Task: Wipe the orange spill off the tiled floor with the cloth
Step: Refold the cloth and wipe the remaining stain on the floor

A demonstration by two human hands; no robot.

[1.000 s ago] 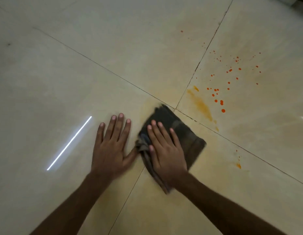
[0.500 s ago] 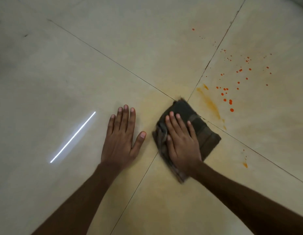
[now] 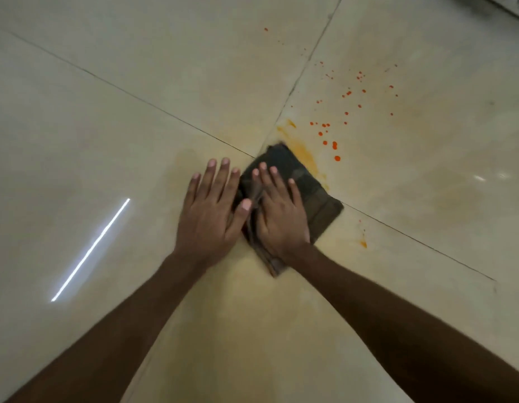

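1. Right hand [image 3: 281,216] is spread flat on top of the cloth [image 3: 307,193], fingers splayed, pressing down rather than gripping it. Left hand [image 3: 214,210] is also open and flat, palm on the bare tiled floor [image 3: 136,141], thumb touching the cloth's left edge, so it looks like a brace.
2. If it were me: keep the palm weight over the middle of the cloth and push up and right, so the front edge scoops the orange smear [image 3: 303,151] instead of spreading it.
3. The smear sits right along the cloth's far right edge, touching it, just beyond the right fingertips.
4. The orange droplets [image 3: 336,146] are further out on the tile beyond, still untouched, and a small orange spot [image 3: 362,243] lies off to the right of the wrist.
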